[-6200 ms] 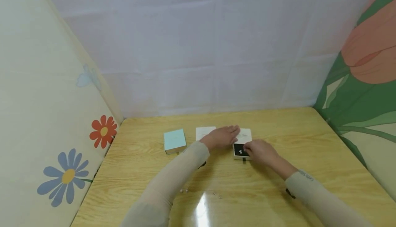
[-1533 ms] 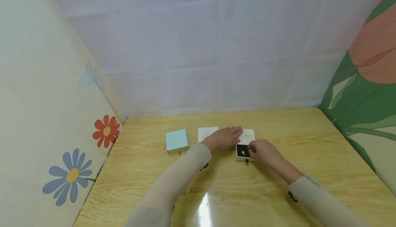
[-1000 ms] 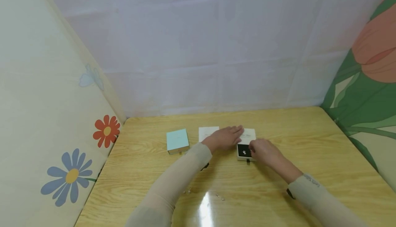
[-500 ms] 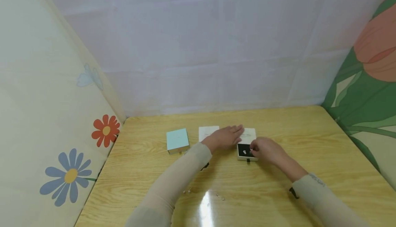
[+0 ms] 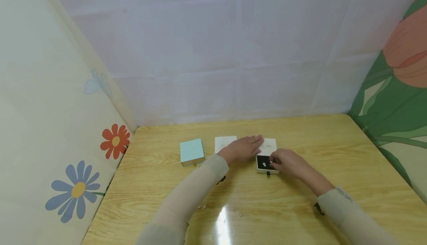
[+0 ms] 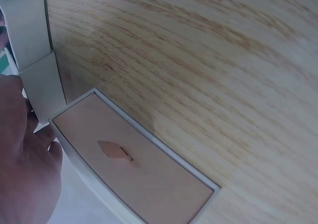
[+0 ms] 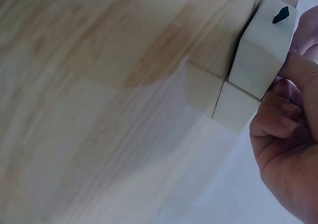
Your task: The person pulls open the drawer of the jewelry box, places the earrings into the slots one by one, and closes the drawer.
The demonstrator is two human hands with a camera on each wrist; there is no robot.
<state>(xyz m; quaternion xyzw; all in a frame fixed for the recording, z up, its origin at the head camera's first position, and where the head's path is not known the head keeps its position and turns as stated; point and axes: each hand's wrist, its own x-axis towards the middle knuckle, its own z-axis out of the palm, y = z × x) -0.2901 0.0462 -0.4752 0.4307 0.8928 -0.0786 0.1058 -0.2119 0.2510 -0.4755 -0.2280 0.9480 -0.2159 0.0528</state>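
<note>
A white drawer box (image 5: pixel 268 147) is pulled open towards the front, and its drawer (image 5: pixel 267 171) shows a black insert (image 5: pixel 260 159). One silvery earring (image 5: pixel 264 164) sits on that insert. My left hand (image 5: pixel 245 148) lies with extended fingers on the box's white sleeve. Over the drawer's right side, my right hand (image 5: pixel 288 161) pinches a tiny bright earring (image 5: pixel 271 161) between thumb and fingertips, mostly hidden by them. From the right wrist view, the curled fingers (image 7: pixel 278 117) are at the box's side, beyond the drawer front with its black tab (image 7: pixel 281 15).
Left of it stands a second white box (image 5: pixel 225 141), partly behind my left forearm; its pinkish front (image 6: pixel 134 159) carries a small tab. A light blue box (image 5: pixel 191 150) is farther left. Small earrings (image 5: pixel 202 207) and other tiny pieces (image 5: pixel 238 212) lie nearer on the wooden table (image 5: pixel 277 211).
My right hand has shifted slightly right and opened a little more view of the insert, still at the drawer. My left hand stays on the sleeve. The whole view has drifted slightly.
</note>
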